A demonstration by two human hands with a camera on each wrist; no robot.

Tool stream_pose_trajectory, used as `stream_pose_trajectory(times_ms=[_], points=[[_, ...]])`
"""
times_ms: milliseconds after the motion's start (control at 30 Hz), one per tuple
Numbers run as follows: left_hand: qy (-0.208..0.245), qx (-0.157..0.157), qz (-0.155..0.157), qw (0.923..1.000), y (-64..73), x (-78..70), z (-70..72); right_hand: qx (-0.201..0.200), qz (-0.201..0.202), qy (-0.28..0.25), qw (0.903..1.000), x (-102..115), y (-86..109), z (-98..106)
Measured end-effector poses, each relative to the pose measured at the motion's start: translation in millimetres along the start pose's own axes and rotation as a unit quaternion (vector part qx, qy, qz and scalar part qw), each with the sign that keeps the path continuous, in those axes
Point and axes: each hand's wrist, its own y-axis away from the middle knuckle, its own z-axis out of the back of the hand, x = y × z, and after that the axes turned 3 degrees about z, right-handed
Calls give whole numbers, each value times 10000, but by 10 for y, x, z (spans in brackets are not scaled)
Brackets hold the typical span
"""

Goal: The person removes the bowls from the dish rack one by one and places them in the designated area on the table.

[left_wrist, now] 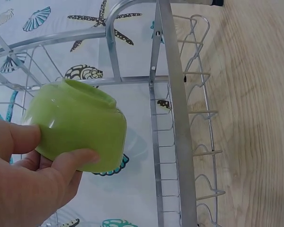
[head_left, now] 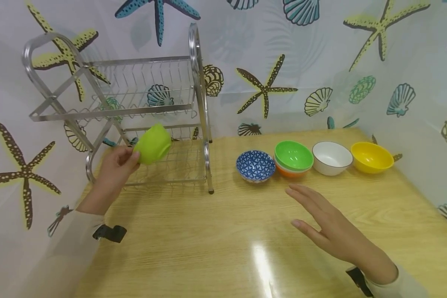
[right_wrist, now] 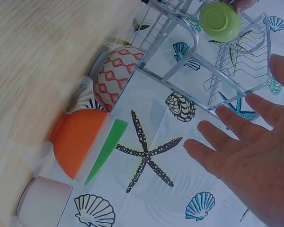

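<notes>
- Standing at the table's far-left corner, a two-tier wire dish rack (head_left: pixel 134 111) backs against the sea-life curtain, its lower shelf open toward the front edge so dishes can slide in from there.
- Gripping a lime-green bowl (head_left: pixel 154 143), the left hand (head_left: pixel 113 169) has thumb and fingers clamped on the rim; the bowl is tipped on its side, base toward the rack, held in the air in front of the lower shelf (not resting on the wires).
- Lined up along the table's far edge, right of the rack, are a blue patterned bowl (head_left: pixel 255 165), a green bowl (head_left: pixel 293 155) nested in an orange bowl (head_left: pixel 288 171), a white bowl (head_left: pixel 332 157) and a yellow bowl (head_left: pixel 371 157), all upright.
- Hovering over the table's middle, just in front of that row, the right hand (head_left: pixel 331 227) holds nothing; its fingers are straight and slightly apart, touching no bowl.
</notes>
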Motion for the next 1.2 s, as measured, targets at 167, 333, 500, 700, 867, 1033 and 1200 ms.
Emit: stream_pose_trajectory(times_ms=[167,333,500,700,867,1033,1200], points=[[-500,111,15,9987,143,-59,-13,15,-21,-31,10000,11,-4,0],[-1029,75,13,9947,273,-130,-57,23,-54,-43,10000,20,-12,-7],[-1255,-1,-202,9919,373,-180,-143,29,-98,-46,9999,26,-12,-12],[-1301,-129,-851,9878,468,-164,-272,47,-89,-95,9999,29,-18,-5],[-1501,-242,-1509,9768,566,-170,-360,62,-82,-139,9999,33,-36,-19],[-2029,-356,-2317,9507,618,-167,-436,83,-71,-178,9998,30,-52,-38],[-2497,-346,-3074,9176,624,-172,-523,50,-67,-107,9999,36,-35,-40]])
